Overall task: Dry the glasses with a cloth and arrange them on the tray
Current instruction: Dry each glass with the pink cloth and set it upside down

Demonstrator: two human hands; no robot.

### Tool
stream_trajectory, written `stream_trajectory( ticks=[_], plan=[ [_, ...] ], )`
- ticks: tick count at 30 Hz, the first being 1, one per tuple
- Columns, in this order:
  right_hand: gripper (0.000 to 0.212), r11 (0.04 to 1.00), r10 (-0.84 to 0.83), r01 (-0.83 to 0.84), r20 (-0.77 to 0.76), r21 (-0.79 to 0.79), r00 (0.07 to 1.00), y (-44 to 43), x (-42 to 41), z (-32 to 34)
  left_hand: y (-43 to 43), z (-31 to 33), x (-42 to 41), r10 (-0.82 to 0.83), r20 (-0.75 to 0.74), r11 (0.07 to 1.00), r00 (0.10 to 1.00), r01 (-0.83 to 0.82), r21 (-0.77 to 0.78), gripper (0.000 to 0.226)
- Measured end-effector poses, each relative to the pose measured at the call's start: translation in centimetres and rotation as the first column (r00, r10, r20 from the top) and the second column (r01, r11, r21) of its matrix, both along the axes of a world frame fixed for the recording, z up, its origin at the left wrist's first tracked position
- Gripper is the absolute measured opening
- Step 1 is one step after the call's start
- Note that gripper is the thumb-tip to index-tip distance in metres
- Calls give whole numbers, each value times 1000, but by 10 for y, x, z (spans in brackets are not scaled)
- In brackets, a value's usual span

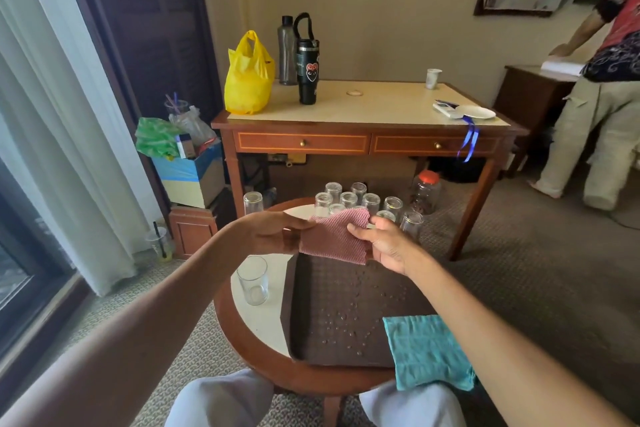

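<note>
Both hands' fingers (360, 230) pinch the pink cloth (334, 236) by opposite edges above the tray (346, 305).

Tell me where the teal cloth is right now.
In the head view, the teal cloth lies low on the right, draped over the near right corner of the brown tray.

A yellow bag (248, 80), grey bottle (287, 52) and black tumbler (308, 73) stand together on the wooden desk (381, 104).
</note>
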State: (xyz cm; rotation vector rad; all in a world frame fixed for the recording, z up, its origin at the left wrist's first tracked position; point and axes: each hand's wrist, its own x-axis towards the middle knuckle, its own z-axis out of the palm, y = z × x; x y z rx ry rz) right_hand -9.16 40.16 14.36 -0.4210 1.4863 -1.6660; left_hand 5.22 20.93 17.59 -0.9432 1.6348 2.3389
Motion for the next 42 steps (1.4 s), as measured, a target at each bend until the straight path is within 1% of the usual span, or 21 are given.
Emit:
stream_trajectory(
  ticks=[3, 6, 7, 9, 10, 12, 14, 17, 19, 20, 22, 24, 25, 27, 30, 31, 33, 35, 36, 39, 42],
  plan=[
    [18, 1000, -19, 19, -29, 25, 999, -1, 0, 1, 4, -1, 0, 32, -6, 997, 999, -32, 73, 30],
    [20, 998, -22, 25, -58, 55, 998, -3, -2, -1, 4, -6, -3, 55, -9, 997, 998, -55, 51, 34],
    [24, 997, -21, 25, -61, 70, 998, -3, -3, -2, 4, -7, -4, 56, -15, 998, 998, -56, 22, 33],
    [30, 997, -23, 26, -45, 78, 999, -3, -6, -5, 5, -8, -3, 52, -37, 995, 998, -55, -85, 26],
    [30, 998, -24, 26, -24, 63, 999, -2, -8, -5, 5, -8, -3, 50, -63, 987, 997, -59, -151, 23],
    [23, 1000, -19, 19, 46, -3, 999, 1, -11, -4, 5, -8, -1, 47, -138, 967, 989, -80, -242, 23],
    [19, 997, -6, 15, 110, -76, 994, 3, -13, -1, 4, -10, 1, 34, -201, 958, 979, -89, -272, 25],
    [23, 988, 21, 7, 182, -155, 983, 6, -16, 3, 2, -14, 3, 24, -272, 965, 962, -94, -246, 17],
    [29, 979, 62, -11, 247, -202, 967, 8, -18, 4, -1, -15, 4, 38, -324, 981, 945, -97, -169, 13],
    [30, 976, 83, -24, 267, -216, 960, 10, -19, 4, -2, -15, 4, 42, -338, 987, 940, -91, -129, 14],
    [33, 972, 123, -58, 282, -228, 952, 13, -23, 4, -3, -13, 3, 47, -323, 992, 945, -81, -94, 19],
    [42, 968, 139, -62, 310, -244, 940, 14, -26, 3, -2, -12, 1, 79, -268, 990, 960, -107, -92, 23],
    [40, 972, 132, -65, 294, -228, 947, 13, -26, 4, -1, -12, -1, 106, -246, 989, 963, -127, -73, 24],
    [35, 986, 97, -69, 186, -152, 978, 10, -23, 6, 2, -11, -3, 113, -211, 989, 971, -131, -74, 29],
    [21, 996, 80, -82, -33, -41, 996, 3, -17, 5, 6, -9, -3, 1, -167, 968, 986, -43, -248, 11],
    [19, 996, 89, -91, -89, -19, 992, 1, -16, 3, 6, -9, -2, -22, -157, 959, 987, -24, -281, 11],
    [24, 995, 101, -99, -167, 22, 981, 0, -14, 1, 3, -8, -1, -18, -152, 956, 988, -27, -291, 23],
    [32, 995, 99, -91, -212, 43, 972, 0, -11, 2, 2, -8, 0, 15, -170, 952, 985, -66, -299, 37],
    [35, 995, 96, -87, -221, 49, 971, -1, -10, 1, 2, -8, 1, 26, -185, 945, 982, -85, -315, 40],
    [41, 996, 72, -57, -256, 69, 964, -5, -9, -2, 4, -12, 0, 59, -259, 917, 964, -155, -367, 30],
    [36, 997, 35, -10, -304, 82, 952, -10, -9, -5, 4, -14, -2, 81, -318, 846, 945, -233, -479, 21]
  ],
)
